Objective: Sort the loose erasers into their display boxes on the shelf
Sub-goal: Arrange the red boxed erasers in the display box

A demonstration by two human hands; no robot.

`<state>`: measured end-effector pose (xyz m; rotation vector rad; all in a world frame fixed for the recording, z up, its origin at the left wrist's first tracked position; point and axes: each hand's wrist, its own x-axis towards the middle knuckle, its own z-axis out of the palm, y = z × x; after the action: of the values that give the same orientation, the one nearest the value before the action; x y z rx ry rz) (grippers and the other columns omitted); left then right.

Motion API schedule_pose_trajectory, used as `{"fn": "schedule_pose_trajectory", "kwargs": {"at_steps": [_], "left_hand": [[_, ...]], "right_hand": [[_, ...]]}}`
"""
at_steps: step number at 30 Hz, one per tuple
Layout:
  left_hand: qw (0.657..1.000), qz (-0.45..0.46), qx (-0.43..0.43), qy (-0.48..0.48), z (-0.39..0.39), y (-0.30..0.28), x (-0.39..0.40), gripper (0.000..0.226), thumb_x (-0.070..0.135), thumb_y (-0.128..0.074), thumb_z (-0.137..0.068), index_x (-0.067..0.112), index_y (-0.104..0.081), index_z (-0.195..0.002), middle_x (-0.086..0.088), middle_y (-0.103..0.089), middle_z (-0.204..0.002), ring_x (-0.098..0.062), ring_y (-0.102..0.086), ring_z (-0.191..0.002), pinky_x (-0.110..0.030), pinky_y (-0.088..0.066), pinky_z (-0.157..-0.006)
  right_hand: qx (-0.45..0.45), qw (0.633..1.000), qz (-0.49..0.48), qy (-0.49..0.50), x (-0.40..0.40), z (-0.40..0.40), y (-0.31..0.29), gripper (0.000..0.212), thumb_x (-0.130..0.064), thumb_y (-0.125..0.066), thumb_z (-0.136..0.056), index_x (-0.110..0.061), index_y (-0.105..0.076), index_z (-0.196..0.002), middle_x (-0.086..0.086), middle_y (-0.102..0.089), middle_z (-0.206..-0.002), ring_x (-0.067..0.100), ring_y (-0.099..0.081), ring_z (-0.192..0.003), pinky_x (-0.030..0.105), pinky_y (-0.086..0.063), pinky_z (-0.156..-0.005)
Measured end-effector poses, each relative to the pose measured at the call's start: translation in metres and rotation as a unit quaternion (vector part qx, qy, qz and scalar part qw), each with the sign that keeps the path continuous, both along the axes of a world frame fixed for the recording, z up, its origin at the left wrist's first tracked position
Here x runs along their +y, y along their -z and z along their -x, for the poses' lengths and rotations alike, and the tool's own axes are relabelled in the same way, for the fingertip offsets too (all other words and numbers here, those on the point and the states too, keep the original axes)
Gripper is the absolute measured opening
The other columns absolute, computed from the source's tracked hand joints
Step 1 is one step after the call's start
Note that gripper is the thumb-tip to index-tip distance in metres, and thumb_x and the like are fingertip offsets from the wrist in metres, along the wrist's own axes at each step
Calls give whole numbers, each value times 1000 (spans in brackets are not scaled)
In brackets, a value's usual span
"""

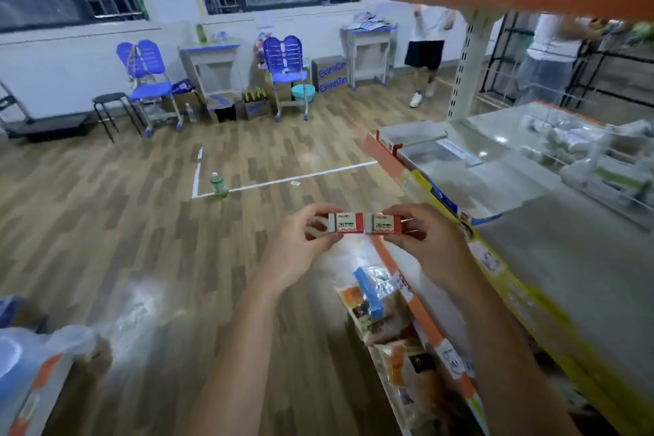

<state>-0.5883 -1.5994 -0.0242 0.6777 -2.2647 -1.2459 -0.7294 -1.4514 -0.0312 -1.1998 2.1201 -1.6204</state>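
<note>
Two erasers at frame centre, end to end and touching; we read "2B" on each red-and-white sleeve, brand print too small to confirm. Our left hand (300,244) pinches the left eraser (346,222); our right hand (430,241) pinches the right eraser (384,223). Right of frame: shelf (566,258) with two display boxes (410,136). Upper centre: two stacked cartons (331,74) printed "GamCn", partly legible.

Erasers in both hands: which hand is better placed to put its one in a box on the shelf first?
Probably the right hand. Its eraser is nearer the shelf, which stands on that side; the left hand, holding the other eraser, would have to cross over.
</note>
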Motion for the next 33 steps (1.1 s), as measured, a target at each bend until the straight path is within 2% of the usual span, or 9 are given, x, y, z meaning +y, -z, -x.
{"fn": "schedule_pose_trajectory", "kwargs": {"at_steps": [5, 10, 14, 17, 21, 25, 29, 31, 33], "left_hand": [[999, 22, -11, 40, 55, -7, -91, 30, 26, -71, -82, 48, -58, -98, 12, -61, -92, -8, -60, -78, -10, -41, -63], [996, 29, -17, 81, 108, -8, -151, 26, 25, -69, -83, 42, -60, -101, 19, -59, -89, -2, -58, -80, -3, -39, -61], [993, 31, -2, 110, 155, 2, -188, 30, 22, -70, -82, 48, -58, -92, 19, -62, -89, -1, -58, -80, -12, -46, -68], [992, 11, 7, 126, 196, 12, -215, 31, 23, -72, -80, 49, -61, -92, 13, -64, -93, -5, -60, -80, -21, -51, -70], [986, 2, 33, 163, 253, 18, -243, 38, 11, -74, -77, 45, -63, -90, 13, -66, -92, -1, -58, -79, -19, -48, -66], [979, -5, 23, 204, 302, 20, -263, 36, 9, -74, -77, 40, -65, -92, 26, -64, -79, 4, -56, -72, -16, -48, -66], [972, -15, 24, 232, 341, 27, -280, 36, 10, -74, -78, 41, -65, -92, 16, -64, -85, -3, -58, -77, -21, -48, -69], [967, -7, 15, 252, 356, 29, -287, 35, 11, -74, -78, 42, -64, -93, 13, -65, -90, -6, -59, -82, -22, -50, -71], [963, -1, 10, 268, 370, 30, -292, 36, 11, -73, -78, 43, -63, -92, 17, -65, -89, -2, -60, -83, -22, -51, -72]], "right_hand": [[-13, 998, 14, 52, -78, 43, -8, 35, -4, -71, -77, -31, -62, -98, -14, -65, -97, 0, -63, -88, 17, -51, -74], [11, 997, -6, 77, -127, 86, -3, 30, -7, -71, -78, -24, -64, -103, -17, -64, -93, -6, -62, -87, 7, -48, -71], [25, 992, -32, 121, -155, 122, 7, 29, -10, -73, -77, -19, -65, -104, -9, -64, -93, -4, -63, -81, 5, -48, -69], [57, 986, -63, 145, -173, 156, 11, 31, -13, -74, -77, -15, -66, -107, -2, -64, -98, 2, -63, -84, 6, -48, -72], [66, 977, -60, 193, -191, 199, 10, 31, -15, -76, -73, -18, -67, -103, -2, -66, -93, 9, -63, -85, 20, -52, -76], [56, 967, -93, 231, -198, 237, 6, 30, -16, -76, -74, -22, -67, -102, -5, -66, -94, 4, -61, -85, 20, -49, -80], [51, 955, -141, 256, -205, 263, 7, 31, -19, -76, -74, -23, -67, -103, -6, -64, -93, 4, -60, -84, 25, -50, -82], [47, 951, -160, 261, -209, 269, 10, 30, -21, -76, -74, -24, -67, -102, -8, -64, -92, 3, -59, -84, 23, -50, -81], [54, 946, -183, 263, -214, 274, 12, 30, -23, -76, -74, -24, -66, -102, -9, -63, -94, 1, -56, -84, 11, -44, -77]]}}
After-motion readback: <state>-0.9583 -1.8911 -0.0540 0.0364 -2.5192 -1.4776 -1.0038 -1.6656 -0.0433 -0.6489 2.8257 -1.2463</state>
